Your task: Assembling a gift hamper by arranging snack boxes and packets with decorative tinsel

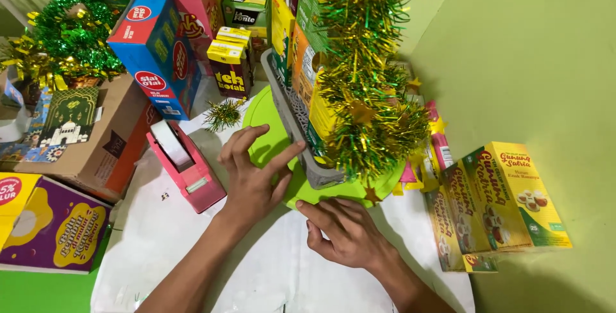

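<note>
My left hand [253, 175] lies flat, fingers spread, on a round bright green base [269, 134], its fingertips against a grey basket [292, 104] that stands on the base. My right hand [343, 229] rests on the white cloth [192, 242] with its fingers touching the base's near edge. Neither hand holds anything. The basket is packed with yellow and green boxes [301, 50] and wrapped in green and gold tinsel [369, 88] with gold stars.
A pink tape dispenser [186, 165] lies left of my left hand. Behind it stand blue [157, 53] and pink boxes and small yellow-black boxes [230, 62]. A cardboard box [96, 139], a purple-yellow box [54, 226] and a tinsel wreath [74, 30] are at left. Yellow-green boxes [497, 200] lean on the green wall at right.
</note>
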